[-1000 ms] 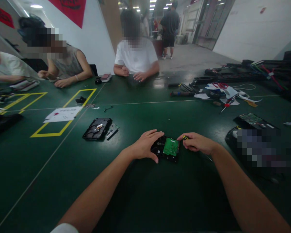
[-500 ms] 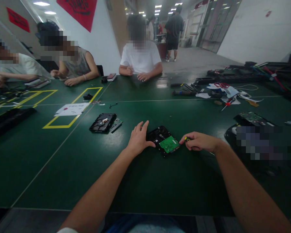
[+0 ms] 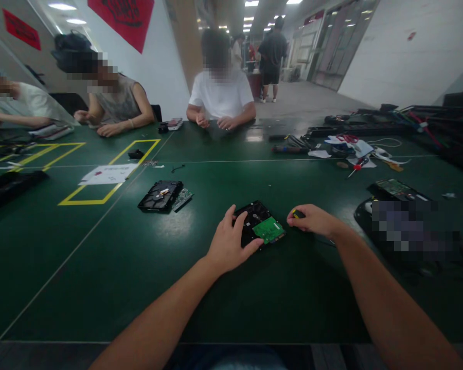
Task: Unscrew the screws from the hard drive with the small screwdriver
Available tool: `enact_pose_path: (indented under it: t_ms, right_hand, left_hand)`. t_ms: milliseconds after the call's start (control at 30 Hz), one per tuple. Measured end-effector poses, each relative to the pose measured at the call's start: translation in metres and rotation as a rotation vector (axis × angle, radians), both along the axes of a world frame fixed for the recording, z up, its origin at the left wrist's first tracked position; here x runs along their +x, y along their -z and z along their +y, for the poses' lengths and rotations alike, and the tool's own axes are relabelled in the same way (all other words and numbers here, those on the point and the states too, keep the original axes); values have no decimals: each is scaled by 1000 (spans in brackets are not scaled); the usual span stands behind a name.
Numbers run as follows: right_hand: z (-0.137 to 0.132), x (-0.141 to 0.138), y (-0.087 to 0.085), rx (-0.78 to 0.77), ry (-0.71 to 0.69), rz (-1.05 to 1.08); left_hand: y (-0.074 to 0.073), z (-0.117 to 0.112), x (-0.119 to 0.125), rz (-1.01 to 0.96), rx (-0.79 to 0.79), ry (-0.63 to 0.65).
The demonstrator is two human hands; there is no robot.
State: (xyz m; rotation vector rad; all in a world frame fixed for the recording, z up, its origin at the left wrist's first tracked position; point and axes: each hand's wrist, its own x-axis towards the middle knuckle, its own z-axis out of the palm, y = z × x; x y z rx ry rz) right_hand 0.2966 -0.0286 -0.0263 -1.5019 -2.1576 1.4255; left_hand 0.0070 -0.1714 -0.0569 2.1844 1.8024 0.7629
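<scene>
A black hard drive with a green circuit board facing up lies on the green table in front of me. My left hand rests on the drive's near left corner, fingers curled over its edge and gripping it. Just right of the drive, my right hand is closed around a small screwdriver with a yellow and black handle; its thin shaft shows behind my wrist.
A second opened drive with a loose board lies to the left by a yellow marked rectangle holding a paper sheet. Tools, scissors and scraps lie at the back right. Circuit boards sit right. Several people sit across the table.
My left hand slid from the drive's far left side to its near left corner and closed on it. The drive turned slightly. My right hand stayed beside it with the screwdriver.
</scene>
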Motion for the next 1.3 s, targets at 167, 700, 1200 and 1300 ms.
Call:
enact_pose_path:
  t_ms: [167,700,1200,1300]
  right_hand:
    - [-1,-5,4,48,15,11]
    - [-5,-10,0,-15,88,39]
    - [-3,-9,10,-5,189,72]
    - [-3,-8,6,-12,198,76]
  left_hand:
    - [-2,-3,5,56,-35,18]
    - [-6,4,-11,4,-55,187]
    - [5,10,-13,-28,-17,213]
    - [6,12,-13,-51,-35,216]
